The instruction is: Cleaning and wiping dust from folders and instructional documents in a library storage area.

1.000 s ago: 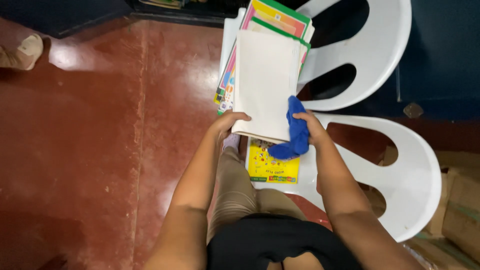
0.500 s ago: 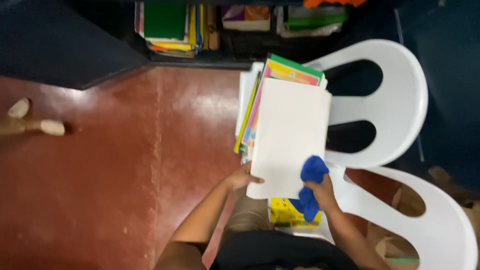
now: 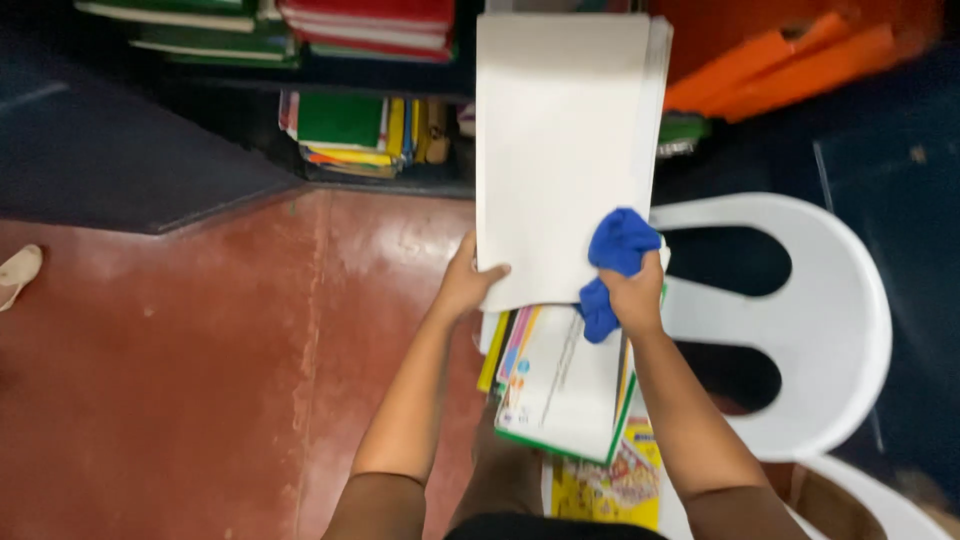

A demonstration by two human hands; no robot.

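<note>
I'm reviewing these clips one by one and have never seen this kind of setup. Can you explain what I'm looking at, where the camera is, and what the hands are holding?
There is no machine here: a person works with two bare hands, and the single camera sits on their head, looking down along their arms. The left hand grips the lower left edge of a white stack of sheets or booklets, held out in front. The right hand holds the stack's lower right edge together with a crumpled blue cloth. Below the hands lies a pile of colourful books, with a yellow one lowest. A white plastic chair stands to the right on a reddish floor. At the top, more books fill dark shelves.
</note>
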